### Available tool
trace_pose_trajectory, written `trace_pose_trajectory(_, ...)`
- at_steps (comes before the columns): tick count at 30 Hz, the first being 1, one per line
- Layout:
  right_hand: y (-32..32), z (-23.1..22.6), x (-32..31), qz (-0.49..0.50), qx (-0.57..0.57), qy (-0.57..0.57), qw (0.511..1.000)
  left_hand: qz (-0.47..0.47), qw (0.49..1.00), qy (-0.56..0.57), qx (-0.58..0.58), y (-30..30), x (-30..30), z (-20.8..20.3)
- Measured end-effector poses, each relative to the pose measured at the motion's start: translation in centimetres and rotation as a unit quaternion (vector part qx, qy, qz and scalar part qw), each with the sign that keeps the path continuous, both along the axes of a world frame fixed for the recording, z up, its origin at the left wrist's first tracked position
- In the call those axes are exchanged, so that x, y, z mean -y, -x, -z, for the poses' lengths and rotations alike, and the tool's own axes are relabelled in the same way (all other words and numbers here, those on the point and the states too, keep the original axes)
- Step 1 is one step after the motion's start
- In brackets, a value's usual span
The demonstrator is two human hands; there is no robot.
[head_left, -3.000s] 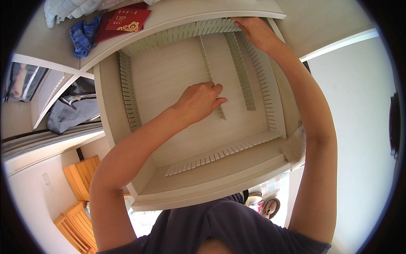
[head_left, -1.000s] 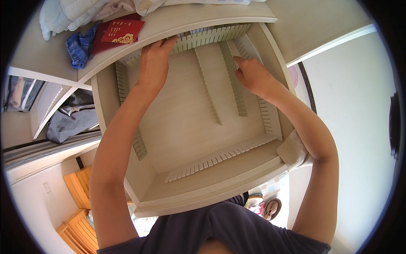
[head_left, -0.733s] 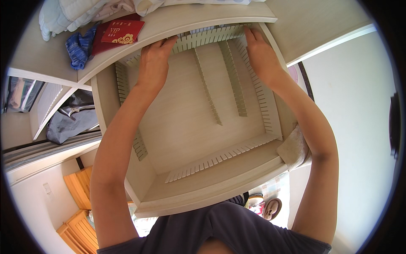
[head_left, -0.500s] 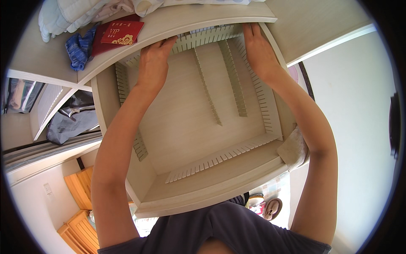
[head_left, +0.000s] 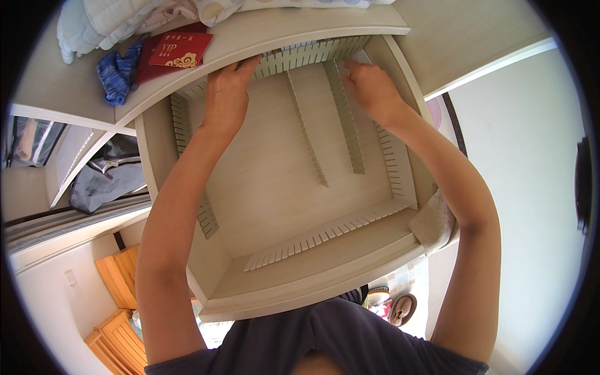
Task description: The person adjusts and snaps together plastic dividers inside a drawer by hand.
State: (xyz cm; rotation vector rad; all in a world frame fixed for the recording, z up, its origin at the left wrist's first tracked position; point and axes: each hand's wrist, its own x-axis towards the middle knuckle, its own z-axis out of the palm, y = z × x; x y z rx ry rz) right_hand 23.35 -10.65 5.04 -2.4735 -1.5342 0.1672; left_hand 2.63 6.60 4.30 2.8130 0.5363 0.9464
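A pale drawer (head_left: pixel 262 306) stands pulled out in front of me, with slotted divider strips along its inner walls. My left hand (head_left: pixel 228 90) is at the far left, its fingers closed over the slotted back strip (head_left: pixel 306 56). My right hand (head_left: pixel 372 90) is at the far right corner, its fingers curled and drawn together beside the far end of the right cross divider (head_left: pixel 347 125); what the fingertips touch is hard to see. A second, thinner cross divider (head_left: pixel 305 128) stands left of it. Another slotted strip (head_left: pixel 312 234) leans along the near side.
Above the drawer, a shelf edge (head_left: pixel 275 31) overhangs the far end. On that shelf lie red cards (head_left: pixel 181 51), a blue knitted item (head_left: pixel 117 72) and folded fabric (head_left: pixel 106 25). A beige cloth (head_left: pixel 434 222) hangs at the drawer's near right corner. A grey bag (head_left: pixel 109 184) sits at left.
My right hand has moved left, off the drawer's right strip and towards the far end of the right cross divider, its fingers curling in. My left hand has stayed in place.
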Motion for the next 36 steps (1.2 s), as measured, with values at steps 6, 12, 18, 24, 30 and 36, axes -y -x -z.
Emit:
trace_pose_trajectory(6,-0.2,1.7,-0.9,-0.018,-0.042,0.012,0.999,0.0,1.0,0.019,-0.004,0.1,-0.2,0.2)
trace_pose_trajectory(12,-0.3,1.7,-1.1,-0.04,-0.051,-0.009,0.998,0.006,1.0,0.03,-0.007,0.1,-0.4,0.3)
trace_pose_trajectory(18,-0.1,1.7,-1.1,-0.025,-0.039,0.003,0.999,-0.001,0.999,0.033,-0.017,0.0,-0.4,0.2)
trace_pose_trajectory(24,0.2,1.1,-1.0,-0.01,-0.042,0.028,0.999,-0.011,0.999,0.027,-0.035,0.1,-0.5,0.3)
trace_pose_trajectory(30,0.2,1.0,-1.2,-0.005,-0.039,0.043,0.998,-0.009,0.999,0.03,-0.03,-0.1,-0.5,0.3)
trace_pose_trajectory(36,0.3,0.8,-1.1,-0.009,-0.036,0.044,0.998,-0.006,0.999,0.016,-0.044,-0.1,-0.6,0.1)
